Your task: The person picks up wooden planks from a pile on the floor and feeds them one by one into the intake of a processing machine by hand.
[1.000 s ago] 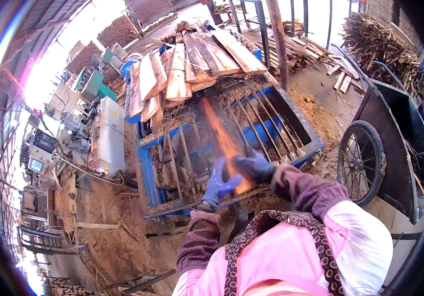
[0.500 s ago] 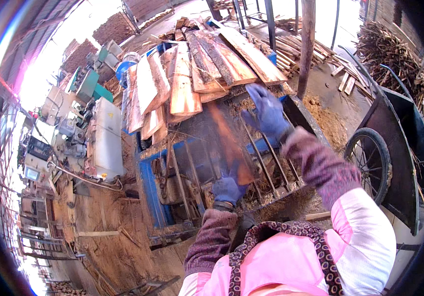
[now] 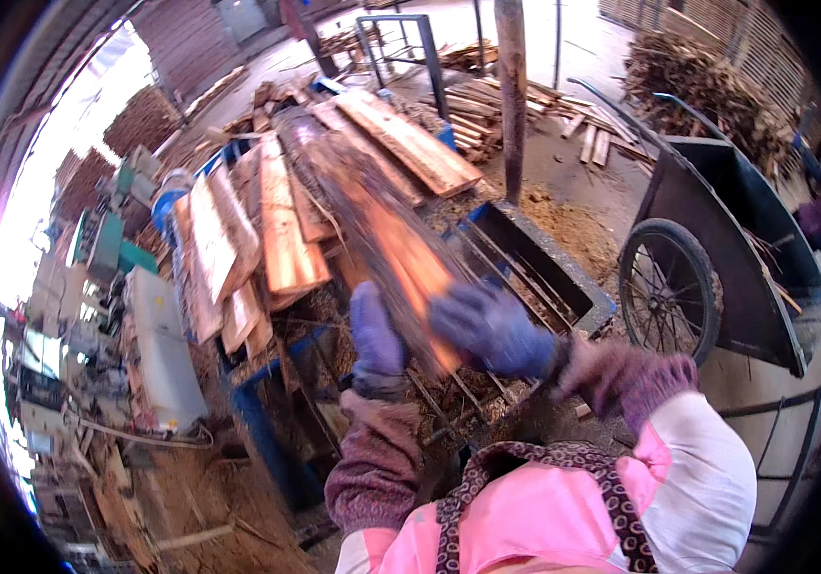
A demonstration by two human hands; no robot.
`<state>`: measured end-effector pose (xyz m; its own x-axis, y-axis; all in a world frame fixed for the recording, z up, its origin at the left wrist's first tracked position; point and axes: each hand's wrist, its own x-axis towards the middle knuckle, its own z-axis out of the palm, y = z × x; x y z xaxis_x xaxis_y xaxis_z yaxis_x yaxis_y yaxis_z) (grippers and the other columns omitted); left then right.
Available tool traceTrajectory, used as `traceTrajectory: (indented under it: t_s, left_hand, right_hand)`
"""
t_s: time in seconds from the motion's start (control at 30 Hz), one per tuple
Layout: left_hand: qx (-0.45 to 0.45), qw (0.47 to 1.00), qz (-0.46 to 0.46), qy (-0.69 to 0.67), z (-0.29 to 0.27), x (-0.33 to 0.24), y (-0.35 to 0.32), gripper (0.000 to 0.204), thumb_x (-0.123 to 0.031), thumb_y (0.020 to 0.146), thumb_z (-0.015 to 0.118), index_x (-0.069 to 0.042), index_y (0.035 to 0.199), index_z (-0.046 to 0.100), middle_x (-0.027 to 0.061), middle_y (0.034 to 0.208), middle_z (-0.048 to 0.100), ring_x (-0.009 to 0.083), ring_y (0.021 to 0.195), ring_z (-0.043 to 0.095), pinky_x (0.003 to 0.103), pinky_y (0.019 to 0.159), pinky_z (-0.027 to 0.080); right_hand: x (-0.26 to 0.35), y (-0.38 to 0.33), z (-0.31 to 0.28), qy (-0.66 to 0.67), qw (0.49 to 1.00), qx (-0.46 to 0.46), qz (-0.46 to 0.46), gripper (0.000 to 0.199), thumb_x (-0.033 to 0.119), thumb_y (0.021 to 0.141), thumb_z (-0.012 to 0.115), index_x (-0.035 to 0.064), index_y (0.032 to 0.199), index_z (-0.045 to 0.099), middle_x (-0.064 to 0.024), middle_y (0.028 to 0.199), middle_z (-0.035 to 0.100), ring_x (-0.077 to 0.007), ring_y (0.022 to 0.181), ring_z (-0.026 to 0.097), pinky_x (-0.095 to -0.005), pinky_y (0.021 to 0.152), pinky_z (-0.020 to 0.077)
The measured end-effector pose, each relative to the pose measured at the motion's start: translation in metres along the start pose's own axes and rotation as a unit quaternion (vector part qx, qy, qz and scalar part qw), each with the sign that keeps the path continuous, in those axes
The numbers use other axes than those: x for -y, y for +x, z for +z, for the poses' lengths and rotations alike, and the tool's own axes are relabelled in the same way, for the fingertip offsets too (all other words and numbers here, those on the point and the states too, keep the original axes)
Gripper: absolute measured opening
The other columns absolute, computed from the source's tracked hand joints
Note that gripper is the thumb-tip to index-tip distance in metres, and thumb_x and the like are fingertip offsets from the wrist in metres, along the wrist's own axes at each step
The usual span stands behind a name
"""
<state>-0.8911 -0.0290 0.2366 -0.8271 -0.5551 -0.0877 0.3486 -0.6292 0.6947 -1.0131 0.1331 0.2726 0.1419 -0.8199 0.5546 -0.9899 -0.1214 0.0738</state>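
A bark-edged plank [image 3: 393,241] is clasped at its near end between the left gloved hand [image 3: 375,333] and the right gloved hand [image 3: 492,329], above the blue barred frame [image 3: 259,426]; its far part is seen over piled boards [image 3: 291,230].

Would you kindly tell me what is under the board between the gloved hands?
Around the board, metal bars show by its near end and other boards by its far part; what lies directly beneath is covered.
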Motion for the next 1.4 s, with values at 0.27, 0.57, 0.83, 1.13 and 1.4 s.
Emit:
traceTrajectory:
  t_s: [0.27, 0.57, 0.83, 1.13, 1.4]
  left_hand:
    - [-0.159, 0.969, -0.018, 0.189, 0.009, 0.157, -0.133, 0.025, -0.012, 0.084, 0.071, 0.001, 0.106, 0.067, 0.0067, 0.104, 0.067, 0.0164, 0.095, 0.064, 0.03, 0.087, 0.051]
    - [-0.181, 0.954, -0.009, 0.24, -0.056, 0.159, -0.166, 0.074, -0.028, 0.079, 0.077, 0.006, 0.134, 0.04, 0.0169, 0.131, 0.051, 0.025, 0.119, 0.05, 0.037, 0.101, 0.041]
    - [-0.097, 0.554, 0.008, 0.827, 0.026, 0.097, -0.153, 0.102, -0.046, 0.063, 0.082, -0.024, 0.147, 0.03, 0.0285, 0.147, 0.03, 0.0467, 0.103, 0.058, 0.047, 0.083, 0.051]
    - [-0.063, 0.538, 0.027, 0.84, -0.018, 0.115, -0.101, 0.095, -0.049, 0.07, 0.074, -0.029, 0.149, 0.026, 0.0268, 0.142, 0.038, 0.0435, 0.087, 0.065, 0.051, 0.072, 0.052]
    - [-0.041, 0.545, -0.009, 0.837, -0.058, 0.066, -0.009, 0.101, -0.065, 0.066, 0.071, -0.027, 0.148, 0.027, 0.0316, 0.146, 0.026, 0.0448, 0.106, 0.058, 0.053, 0.082, 0.049]
  right_hand:
    - [0.081, -0.189, 0.014, 0.584, 0.684, -0.006, 0.438, 0.088, 0.036, 0.077, 0.078, -0.0048, 0.141, 0.034, -0.0235, 0.144, 0.037, -0.0291, 0.134, 0.035, -0.0392, 0.111, 0.0284]
    - [0.09, -0.183, 0.093, 0.623, 0.642, 0.006, 0.448, 0.087, 0.033, 0.078, 0.079, -0.0084, 0.14, 0.032, -0.0178, 0.138, 0.045, -0.0232, 0.128, 0.041, -0.0342, 0.109, 0.0309]
    - [0.028, -0.079, 0.114, 0.721, 0.558, 0.0, 0.41, 0.058, 0.016, 0.086, 0.069, -0.0049, 0.134, 0.044, -0.0153, 0.127, 0.056, -0.0224, 0.114, 0.054, -0.0355, 0.099, 0.0416]
    - [-0.045, -0.038, 0.08, 0.318, 0.884, -0.06, 0.336, 0.074, 0.041, 0.083, 0.066, -0.0021, 0.137, 0.04, -0.0246, 0.135, 0.046, -0.0346, 0.126, 0.043, -0.0402, 0.107, 0.0332]
    - [-0.191, 0.078, 0.083, -0.065, 0.962, 0.09, 0.25, 0.071, 0.032, 0.076, 0.065, 0.0151, 0.141, 0.04, -0.0107, 0.143, 0.042, -0.0318, 0.129, 0.042, -0.046, 0.103, 0.038]
